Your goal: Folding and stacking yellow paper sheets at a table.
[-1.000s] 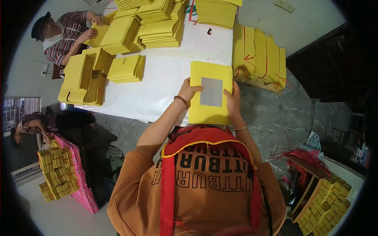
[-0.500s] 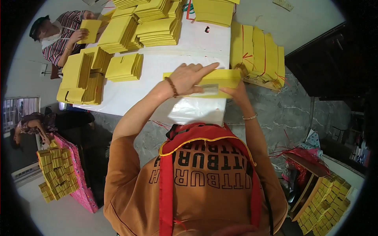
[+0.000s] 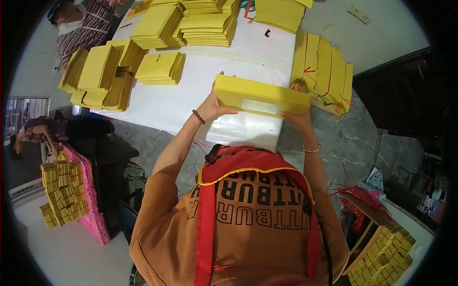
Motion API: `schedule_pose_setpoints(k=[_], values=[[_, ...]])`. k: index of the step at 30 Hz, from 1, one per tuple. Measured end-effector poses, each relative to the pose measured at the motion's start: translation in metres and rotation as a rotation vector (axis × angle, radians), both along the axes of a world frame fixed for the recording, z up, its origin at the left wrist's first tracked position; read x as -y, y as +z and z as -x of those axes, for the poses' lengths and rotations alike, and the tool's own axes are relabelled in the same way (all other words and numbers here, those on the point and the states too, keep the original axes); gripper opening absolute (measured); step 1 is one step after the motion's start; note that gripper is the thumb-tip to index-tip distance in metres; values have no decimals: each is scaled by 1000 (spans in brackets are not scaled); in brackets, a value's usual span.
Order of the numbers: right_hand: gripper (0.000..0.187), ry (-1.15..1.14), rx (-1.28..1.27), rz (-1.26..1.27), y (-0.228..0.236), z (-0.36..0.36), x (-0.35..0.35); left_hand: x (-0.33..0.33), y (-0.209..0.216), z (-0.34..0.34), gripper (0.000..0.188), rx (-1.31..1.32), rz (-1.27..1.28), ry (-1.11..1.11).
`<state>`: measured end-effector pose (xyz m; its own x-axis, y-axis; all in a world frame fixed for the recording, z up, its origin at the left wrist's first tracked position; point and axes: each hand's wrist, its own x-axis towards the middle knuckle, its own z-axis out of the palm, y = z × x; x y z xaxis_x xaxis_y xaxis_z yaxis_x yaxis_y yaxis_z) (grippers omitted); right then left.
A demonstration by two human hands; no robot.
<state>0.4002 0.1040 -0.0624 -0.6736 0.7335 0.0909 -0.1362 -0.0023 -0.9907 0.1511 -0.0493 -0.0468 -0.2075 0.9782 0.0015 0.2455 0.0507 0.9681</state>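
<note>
A long bundle of yellow paper [image 3: 257, 89] is held up between my two hands, over the near edge of the white-covered table [image 3: 224, 62]. On its near face is a pale rectangular patch [image 3: 260, 106]. My left hand [image 3: 216, 106] grips the bundle's left end, thumb along the near side and a fingertip showing above. At the other end my right hand [image 3: 299, 120] clasps it from below, with most of its fingers hidden behind the paper. A smaller stack of yellow paper [image 3: 160, 69] lies on the table to the left.
More yellow stacks [image 3: 205, 28] cover the table's far left, and another [image 3: 279, 14] lies at its far right. Red-tied yellow bundles [image 3: 324, 66] stand right of the table. A person in a striped top [image 3: 88, 33] is at the far left; another bends near a pink-covered table [image 3: 95, 209].
My left hand has gone from lying across the top of the paper to gripping its left end. The bundle is tipped so its broad yellow side shows. The striped-top person has shifted left.
</note>
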Motion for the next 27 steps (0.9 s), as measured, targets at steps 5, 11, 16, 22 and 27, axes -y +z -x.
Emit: schedule_pose_setpoints(k=[5,11,16,22,27], values=[[95,72,34,122,4,-4,5,-1,-11,0,103,110,-61,4],[90,-52,-65,92,-3,2,7,0,-20,-10,62,168,-23,127],[71,-40,270,-11,10,22,-16,-7,-22,-2,54,186,26,300],[48,193,-161,983,-9,11,-33,4,-45,-12,39,857,232,444],[43,-169,-390,1100,-36,34,18,-5,-55,-58,29,940,71,754]])
